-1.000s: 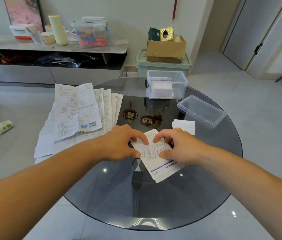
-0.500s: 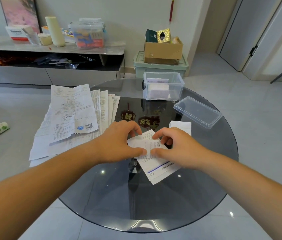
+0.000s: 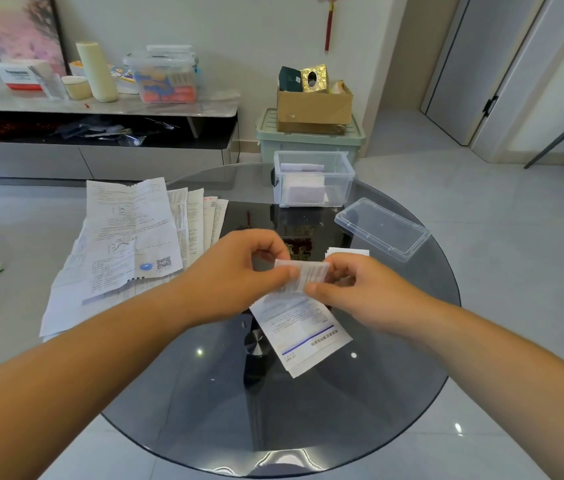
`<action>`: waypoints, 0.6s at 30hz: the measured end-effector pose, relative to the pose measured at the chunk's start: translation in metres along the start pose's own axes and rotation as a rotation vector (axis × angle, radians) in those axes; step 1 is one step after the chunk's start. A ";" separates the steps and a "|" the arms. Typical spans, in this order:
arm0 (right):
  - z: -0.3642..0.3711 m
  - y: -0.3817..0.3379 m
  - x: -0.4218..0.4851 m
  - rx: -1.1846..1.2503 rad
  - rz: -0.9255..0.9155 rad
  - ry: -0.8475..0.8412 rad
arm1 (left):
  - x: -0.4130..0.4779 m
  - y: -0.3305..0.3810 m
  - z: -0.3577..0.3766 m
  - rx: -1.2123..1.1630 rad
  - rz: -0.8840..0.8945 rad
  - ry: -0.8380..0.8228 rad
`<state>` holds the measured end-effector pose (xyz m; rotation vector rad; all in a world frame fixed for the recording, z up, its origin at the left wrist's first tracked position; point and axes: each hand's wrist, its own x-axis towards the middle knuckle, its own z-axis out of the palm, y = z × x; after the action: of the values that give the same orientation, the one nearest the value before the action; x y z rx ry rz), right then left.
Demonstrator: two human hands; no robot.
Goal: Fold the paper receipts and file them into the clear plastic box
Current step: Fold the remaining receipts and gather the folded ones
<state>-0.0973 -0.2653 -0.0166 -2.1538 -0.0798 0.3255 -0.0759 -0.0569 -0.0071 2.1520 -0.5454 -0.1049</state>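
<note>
While left hand (image 3: 239, 277) and right hand (image 3: 363, 294) pinch the receipt (image 3: 310, 276), its edges hang above the table (image 3: 308, 427).

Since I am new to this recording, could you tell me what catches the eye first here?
Mid-table, the left hand and right hand pinch a small folded receipt above a printed slip on the round glass table. A fanned pile of papers lies to the left; the clear plastic box stands open at the far edge, its lid beside it on the right.

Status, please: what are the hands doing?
Left hand and right hand pinch one folded receipt. Clear box open, lid beside it. Nothing blocks the way.
</note>
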 end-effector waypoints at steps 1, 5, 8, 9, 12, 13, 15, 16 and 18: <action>-0.004 0.001 -0.001 0.127 0.041 -0.008 | 0.002 0.006 0.001 0.003 0.026 0.030; -0.021 0.004 -0.005 0.640 0.117 -0.024 | 0.015 0.024 0.013 -0.001 0.081 0.128; -0.031 0.012 -0.002 0.720 0.062 0.116 | 0.030 0.028 0.028 0.024 -0.006 0.090; -0.033 0.015 0.000 0.686 0.044 0.170 | 0.034 0.027 0.033 0.018 -0.045 0.070; -0.040 0.025 0.005 0.490 0.003 0.316 | 0.046 0.024 0.045 0.070 -0.098 0.044; -0.042 0.028 0.006 0.451 -0.007 0.346 | 0.049 0.023 0.049 0.088 -0.101 0.039; -0.044 0.033 0.009 0.381 -0.029 0.381 | 0.054 0.021 0.056 0.115 -0.100 0.036; -0.044 0.036 0.012 0.329 -0.037 0.393 | 0.055 0.020 0.059 0.137 -0.096 0.033; -0.045 0.043 0.017 0.201 -0.045 0.427 | 0.060 0.019 0.066 0.180 -0.083 0.028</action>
<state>-0.0714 -0.3229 -0.0305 -1.9742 0.1425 -0.1513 -0.0457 -0.1411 -0.0244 2.3481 -0.4638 -0.0733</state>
